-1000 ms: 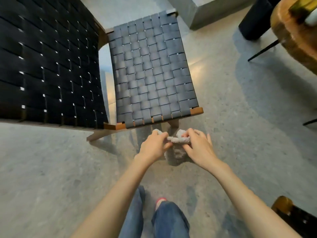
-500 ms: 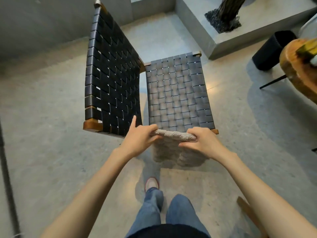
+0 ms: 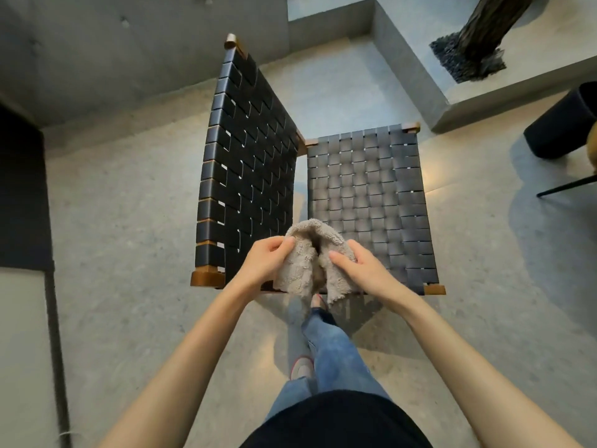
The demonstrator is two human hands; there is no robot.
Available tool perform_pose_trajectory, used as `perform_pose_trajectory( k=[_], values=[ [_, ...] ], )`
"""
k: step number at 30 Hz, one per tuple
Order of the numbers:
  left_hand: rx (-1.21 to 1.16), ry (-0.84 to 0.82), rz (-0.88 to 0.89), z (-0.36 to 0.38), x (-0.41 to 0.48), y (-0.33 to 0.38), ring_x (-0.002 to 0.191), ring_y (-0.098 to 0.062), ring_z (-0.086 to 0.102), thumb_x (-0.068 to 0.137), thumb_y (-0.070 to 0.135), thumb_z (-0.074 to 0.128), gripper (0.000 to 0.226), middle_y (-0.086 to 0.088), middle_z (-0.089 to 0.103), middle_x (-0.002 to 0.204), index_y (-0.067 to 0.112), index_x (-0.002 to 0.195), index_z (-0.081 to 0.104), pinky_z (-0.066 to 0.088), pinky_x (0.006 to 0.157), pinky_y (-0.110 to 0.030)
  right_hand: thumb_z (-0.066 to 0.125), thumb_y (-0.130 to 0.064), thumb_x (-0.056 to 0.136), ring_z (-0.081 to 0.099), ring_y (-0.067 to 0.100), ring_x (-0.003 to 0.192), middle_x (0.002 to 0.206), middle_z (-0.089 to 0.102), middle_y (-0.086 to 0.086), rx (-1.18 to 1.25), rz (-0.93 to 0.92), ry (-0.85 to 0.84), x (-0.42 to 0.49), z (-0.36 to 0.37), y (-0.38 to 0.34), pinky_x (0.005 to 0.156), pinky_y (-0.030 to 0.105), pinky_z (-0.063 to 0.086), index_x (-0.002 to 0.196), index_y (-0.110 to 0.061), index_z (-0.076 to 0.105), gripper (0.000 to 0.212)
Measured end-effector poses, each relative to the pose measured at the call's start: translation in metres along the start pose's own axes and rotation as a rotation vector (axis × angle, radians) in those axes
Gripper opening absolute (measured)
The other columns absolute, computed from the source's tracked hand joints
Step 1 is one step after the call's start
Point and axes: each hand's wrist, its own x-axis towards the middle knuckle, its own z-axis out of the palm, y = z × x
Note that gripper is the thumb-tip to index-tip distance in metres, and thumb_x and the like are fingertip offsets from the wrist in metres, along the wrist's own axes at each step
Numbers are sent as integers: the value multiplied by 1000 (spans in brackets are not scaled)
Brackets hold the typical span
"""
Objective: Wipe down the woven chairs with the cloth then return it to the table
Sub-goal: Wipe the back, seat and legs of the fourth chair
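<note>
Two hands, left hand (image 3: 261, 266) and right hand (image 3: 363, 270), pinch bunched cloth (image 3: 305, 253) in curled fingers (image 3: 340, 255) over woven chair (image 3: 371, 195) seat. Likely folding pad. Next: press down, sweep weave.

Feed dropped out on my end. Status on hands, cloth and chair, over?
Left hand and right hand both gripping the cloth. Cloth bunched, held over the front edge of the woven chair; contact with weave unclear. Nothing on the seat.
</note>
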Motion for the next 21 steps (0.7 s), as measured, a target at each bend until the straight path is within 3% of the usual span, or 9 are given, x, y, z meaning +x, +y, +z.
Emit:
perform_pose_trajectory(
  k=[3, 6, 9, 12, 14, 17, 19, 21],
  values=[
    [-348, -61, -153, 2, 12, 23, 98, -23, 68, 99, 49, 30, 48, -6, 70, 105, 16, 110, 63, 56, 83, -38, 59, -28, 94, 58, 6, 85, 100, 58, -2, 236, 41, -22, 20, 9, -14, 71, 22, 51, 111, -12, 42, 29],
    [-557, -126, -221, -2, 27, 40, 99, -20, 68, 93, 64, 6, 72, -3, 69, 111, 21, 112, 60, 55, 85, -35, 66, -15, 89, 57, -6, 91, 108, 55, -8, 280, 11, 56, 41, 15, -23, 72, 10, 49, 124, -14, 29, 51],
    [-428, -75, -181, -19, 37, 48, 108, -21, 63, 93, 63, 4, 76, -6, 65, 120, 20, 124, 59, 49, 96, -36, 63, -3, 88, 57, -3, 101, 115, 56, -6, 333, -39, 125, 61, 19, -34, 89, 19, 49, 133, -13, 31, 56],
    [-182, 121, 24, -50, 41, 39, 98, -9, 67, 100, 46, 26, 46, 3, 68, 114, 23, 122, 59, 53, 83, -24, 59, -6, 88, 57, 5, 108, 115, 59, -12, 234, -91, 171, 80, 28, -42, 98, 37, 48, 136, -22, 41, 53],
    [-56, 329, 161, -76, 44, 22, 96, -2, 64, 100, 31, 41, 25, 12, 68, 108, 28, 117, 60, 50, 80, -17, 56, -10, 89, 59, 1, 102, 112, 61, -17, 161, -137, 172, 92, 39, -46, 91, 29, 52, 139, -33, 41, 57],
    [130, 530, 187, -112, 54, -7, 97, 14, 54, 98, 22, 47, 24, 20, 59, 111, 34, 116, 58, 40, 74, 0, 53, -7, 90, 60, 1, 97, 111, 63, -14, 100, -227, 126, 105, 72, -49, 79, 13, 51, 143, -39, 35, 65],
    [206, 543, 148, -128, 65, -27, 108, 7, 49, 99, 22, 46, 30, 12, 52, 126, 31, 126, 53, 38, 81, -5, 52, -7, 91, 57, 2, 102, 123, 60, -4, 105, -238, 81, 112, 102, -52, 83, 11, 49, 145, -38, 32, 66],
    [234, 500, 132, -140, 76, -44, 122, -5, 43, 99, 23, 46, 36, 7, 44, 138, 30, 135, 47, 37, 92, -18, 52, -11, 94, 47, 3, 115, 143, 46, -2, 91, -216, 12, 116, 137, -53, 95, 14, 42, 144, -47, 23, 68]
  ],
)
